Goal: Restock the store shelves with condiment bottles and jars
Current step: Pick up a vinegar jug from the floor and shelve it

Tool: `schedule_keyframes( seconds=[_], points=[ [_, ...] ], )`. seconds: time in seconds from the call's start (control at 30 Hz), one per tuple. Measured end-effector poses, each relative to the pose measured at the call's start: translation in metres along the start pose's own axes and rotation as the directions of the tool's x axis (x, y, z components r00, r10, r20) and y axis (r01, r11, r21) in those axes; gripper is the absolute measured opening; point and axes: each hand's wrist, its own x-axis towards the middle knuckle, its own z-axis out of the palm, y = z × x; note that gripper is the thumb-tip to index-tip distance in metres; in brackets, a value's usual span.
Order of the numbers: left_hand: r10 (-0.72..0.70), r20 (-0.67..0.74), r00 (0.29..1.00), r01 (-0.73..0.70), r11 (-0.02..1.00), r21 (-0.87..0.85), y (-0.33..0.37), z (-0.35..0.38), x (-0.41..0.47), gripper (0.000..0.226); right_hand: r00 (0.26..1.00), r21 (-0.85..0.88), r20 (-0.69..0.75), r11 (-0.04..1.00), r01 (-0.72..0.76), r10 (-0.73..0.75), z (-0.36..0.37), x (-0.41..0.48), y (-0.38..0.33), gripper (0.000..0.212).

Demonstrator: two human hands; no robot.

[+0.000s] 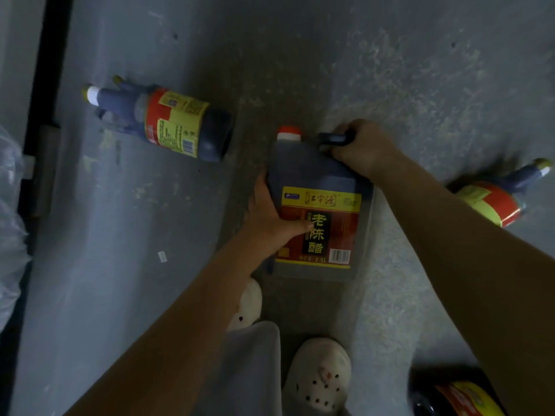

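Note:
A large dark vinegar jug with a red cap and a yellow-and-red label is above the grey concrete floor in front of me. My right hand grips its dark handle at the top. My left hand holds the jug's left side, thumb lying across the label. A dark bottle with a red-and-yellow label and white cap lies on its side on the floor at the upper left. Another like it lies at the right, partly behind my right forearm.
A third dark bottle shows at the bottom right corner. My feet in white perforated clogs stand below the jug. A black strip runs along the left edge, with clear plastic wrap beside it.

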Motion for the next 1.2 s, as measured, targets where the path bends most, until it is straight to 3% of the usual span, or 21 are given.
schedule_keyframes(
  seconds=[0.1, 0.17, 0.27, 0.33, 0.47, 0.6, 0.77, 0.87, 1.03, 1.2],
  points=[
    [-0.008, 0.048, 0.999, 0.016, 0.984, -0.179, 0.003, -0.011, -0.001, 0.098, 0.987, -0.069, -0.147, 0.996, 0.049, -0.059, 0.001, -0.017, 0.005, 0.026],
    [0.01, 0.092, 0.996, 0.007, 0.984, -0.18, 0.004, -0.021, -0.001, 0.085, 0.975, -0.01, -0.192, 0.994, 0.108, -0.108, 0.0, -0.028, 0.011, 0.023],
    [0.022, 0.103, 0.994, -0.016, 0.998, -0.058, 0.009, -0.024, -0.012, 0.085, 0.981, 0.147, -0.137, 0.977, 0.154, -0.134, -0.006, -0.042, 0.013, 0.03],
    [0.033, 0.086, 0.996, -0.033, 0.999, -0.003, 0.009, -0.022, -0.028, 0.083, 0.981, 0.16, -0.119, 0.972, 0.174, -0.156, -0.011, -0.053, 0.01, 0.034],
    [0.122, 0.042, 0.992, -0.12, 0.991, -0.051, 0.019, -0.026, -0.076, 0.064, 0.976, 0.185, -0.126, 0.963, 0.197, -0.175, -0.026, -0.093, -0.008, 0.028],
    [0.206, -0.012, 0.978, -0.207, 0.977, -0.045, 0.046, -0.044, -0.136, 0.065, 0.96, 0.158, -0.147, 0.952, 0.262, -0.24, -0.055, -0.151, -0.046, 0.013],
    [0.203, -0.057, 0.978, -0.206, 0.977, -0.057, 0.115, -0.089, -0.269, 0.08, 0.93, 0.114, -0.194, 0.934, 0.338, -0.313, -0.128, -0.264, -0.137, 0.013],
    [0.259, -0.107, 0.96, -0.263, 0.965, -0.016, 0.158, -0.121, -0.361, 0.071, 0.915, 0.118, -0.221, 0.922, 0.369, -0.338, -0.172, -0.342, -0.195, 0.018],
    [0.312, -0.206, 0.928, -0.33, 0.942, -0.059, 0.22, -0.168, -0.54, 0.096, 0.861, 0.04, -0.202, 0.874, 0.484, -0.467, -0.248, -0.499, -0.301, 0.02],
    [0.424, -0.317, 0.848, -0.465, 0.883, -0.064, 0.244, -0.198, -0.694, 0.067, 0.765, 0.031, -0.263, 0.787, 0.616, -0.588, -0.286, -0.644, -0.375, 0.024]
  ],
)
